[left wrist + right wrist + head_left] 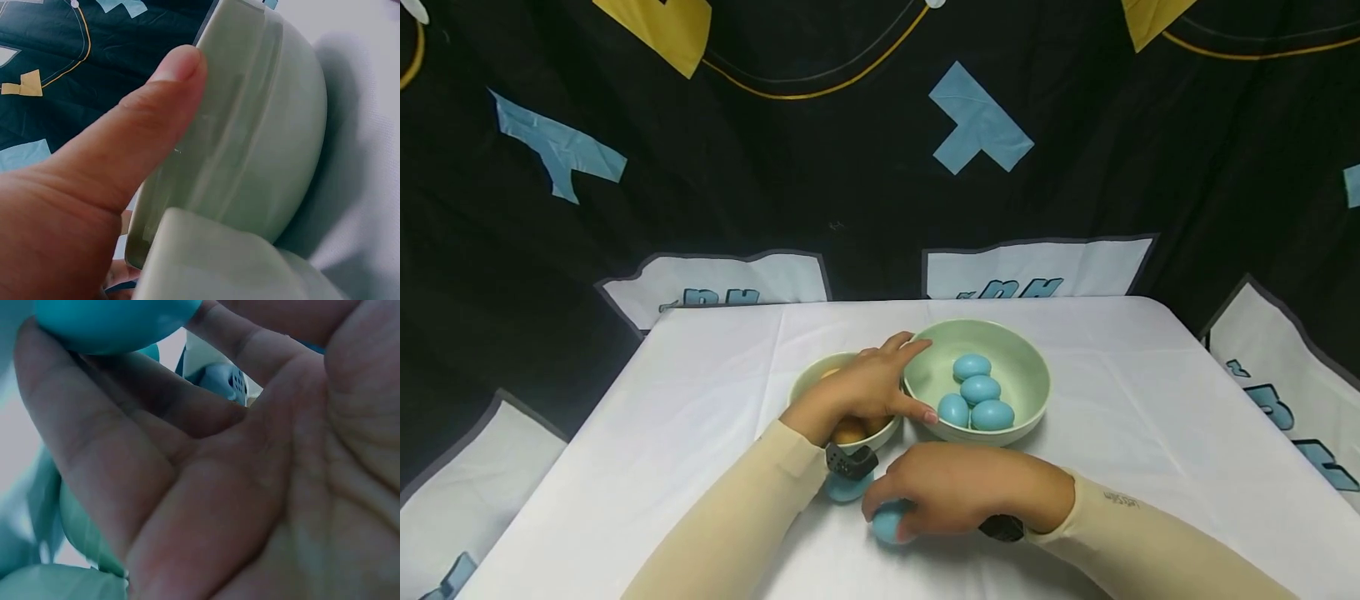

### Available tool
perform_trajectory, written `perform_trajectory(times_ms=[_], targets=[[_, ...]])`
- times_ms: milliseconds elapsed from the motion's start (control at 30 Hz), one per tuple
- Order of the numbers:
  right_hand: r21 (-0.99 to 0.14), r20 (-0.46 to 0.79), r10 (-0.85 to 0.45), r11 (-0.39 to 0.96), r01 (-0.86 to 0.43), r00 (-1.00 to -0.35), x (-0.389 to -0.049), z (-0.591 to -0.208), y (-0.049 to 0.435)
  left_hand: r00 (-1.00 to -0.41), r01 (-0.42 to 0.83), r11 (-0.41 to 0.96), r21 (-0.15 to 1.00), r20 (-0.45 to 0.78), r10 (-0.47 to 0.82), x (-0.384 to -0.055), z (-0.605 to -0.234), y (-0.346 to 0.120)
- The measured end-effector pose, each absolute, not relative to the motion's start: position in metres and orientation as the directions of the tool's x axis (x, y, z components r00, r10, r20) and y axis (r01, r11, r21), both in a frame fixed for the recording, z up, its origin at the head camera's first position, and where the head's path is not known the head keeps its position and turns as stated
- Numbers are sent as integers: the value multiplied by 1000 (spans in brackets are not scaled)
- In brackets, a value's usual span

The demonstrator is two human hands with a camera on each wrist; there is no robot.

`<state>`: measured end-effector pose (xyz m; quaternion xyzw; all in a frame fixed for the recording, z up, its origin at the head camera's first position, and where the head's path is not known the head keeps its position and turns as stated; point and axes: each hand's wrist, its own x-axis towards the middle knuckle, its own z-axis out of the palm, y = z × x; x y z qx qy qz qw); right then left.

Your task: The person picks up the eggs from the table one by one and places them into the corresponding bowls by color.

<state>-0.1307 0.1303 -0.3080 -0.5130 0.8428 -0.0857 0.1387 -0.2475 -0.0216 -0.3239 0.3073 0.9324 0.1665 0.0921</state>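
My right hand [958, 487] pinches a blue egg [887, 523] low over the white cloth, in front of the bowls; in the right wrist view this blue egg [115, 322] sits at the fingertips. Reaching across the smaller bowl, my left hand [868, 383] touches the left rim of the large green bowl [1033, 375] with spread thumb and fingers. Its thumb [150, 119] lies straight along the bowl's side in the left wrist view. Several blue eggs [980, 390] lie in the large bowl. The smaller bowl [801, 383] holds orange-brown eggs [848, 431], partly hidden by the left hand.
Another blue egg [848, 487] lies on the white-covered table [715, 367], partly behind the left wrist strap [852, 461]. The two bowls stand side by side. A black curtain [820, 183] with printed shapes hangs behind the table's far edge.
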Motion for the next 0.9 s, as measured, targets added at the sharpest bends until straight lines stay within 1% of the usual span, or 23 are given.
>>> perform_trajectory(times_ms=[233,333,600,767,900], targets=[[-330,-108,-885,461,-823,-453,-134,-303,137,-786,545,750,374,-85,613,-246,-324,-20],[-355,-91,-886,455,-817,-454,-135,-303,137,-791,535,754,381,-88,605,-246,-324,-21],[-356,-65,-892,440,-825,-447,-139,-298,140,-795,539,763,358,-83,601,-246,-323,-24],[-366,-67,-879,461,-808,-471,-141,-294,143,-792,547,760,349,-78,606,-246,-322,-24],[-357,-51,-878,461,-812,-476,-143,-290,146,-793,552,765,334,-76,605,-245,-322,-25]])
